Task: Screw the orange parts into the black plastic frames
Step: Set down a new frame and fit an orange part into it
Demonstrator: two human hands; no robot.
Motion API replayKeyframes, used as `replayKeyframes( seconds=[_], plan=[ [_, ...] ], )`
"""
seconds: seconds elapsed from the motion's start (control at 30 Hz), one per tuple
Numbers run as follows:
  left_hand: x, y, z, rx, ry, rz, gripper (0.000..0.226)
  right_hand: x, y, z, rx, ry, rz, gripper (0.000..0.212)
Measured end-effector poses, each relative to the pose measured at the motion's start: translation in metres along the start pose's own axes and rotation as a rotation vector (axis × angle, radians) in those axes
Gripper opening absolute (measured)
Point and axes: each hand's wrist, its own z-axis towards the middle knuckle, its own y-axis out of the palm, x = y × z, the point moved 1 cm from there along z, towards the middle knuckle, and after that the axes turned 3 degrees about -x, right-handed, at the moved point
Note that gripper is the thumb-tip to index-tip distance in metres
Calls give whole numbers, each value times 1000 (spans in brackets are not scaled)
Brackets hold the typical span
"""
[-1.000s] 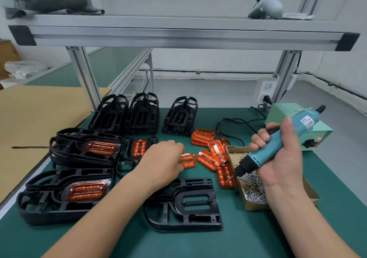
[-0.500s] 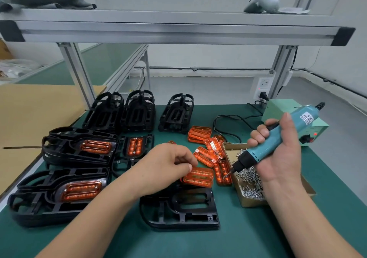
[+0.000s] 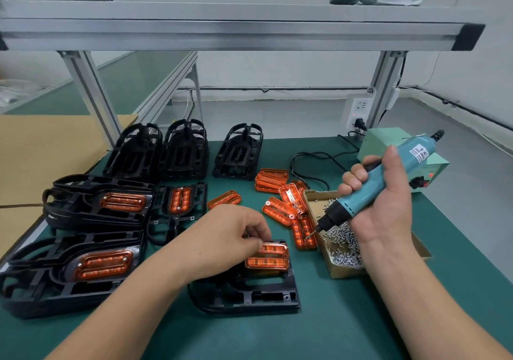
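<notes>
Head view, near, forward-down over bench

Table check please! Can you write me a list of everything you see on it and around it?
Surface: green table.
Job's things: orange part at the front frame; loose orange parts; filled frames on the left; empty frames at the back; box of screws.
Clutter: nothing seen.
Hands: left hand pinches the orange part; right hand grips the screwdriver.
Cables: black cable looped beside the power box.
Surroundings: shelf overhead; cardboard on the left; socket behind.
</notes>
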Motion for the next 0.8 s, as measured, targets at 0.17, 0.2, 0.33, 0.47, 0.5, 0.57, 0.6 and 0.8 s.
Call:
replayKeyframes(
  seconds=[0.17, 0.2, 0.33, 0.47, 0.5, 0.57, 0.6, 0.8],
  plan=[
    [0, 2, -2, -39, 116, 216, 27, 0, -1, 1, -1, 1, 9, 33],
    [0, 2, -3, -44, 126, 224, 27, 0, -2, 1, -1, 1, 9, 33],
    [-2, -1, -2, -88, 122, 169, 24, 0, -2, 0, -6, 7, 6, 33],
    [-3, -3, -3, -118, 144, 153, 23, 0, -2, 0, -6, 6, 8, 33],
    [-3, -4, -3, -126, 146, 148, 22, 0, -2, 0, -6, 6, 6, 33],
    [-2, -5, -3, -143, 140, 133, 21, 1, -2, 1, -8, 8, 4, 33],
    [-2, -6, -3, -145, 140, 131, 20, 1, -2, 1, -7, 9, 2, 33],
    [-2, -10, -6, -187, 127, 128, 17, 0, -3, 1, -20, 12, -4, 33]
  ],
)
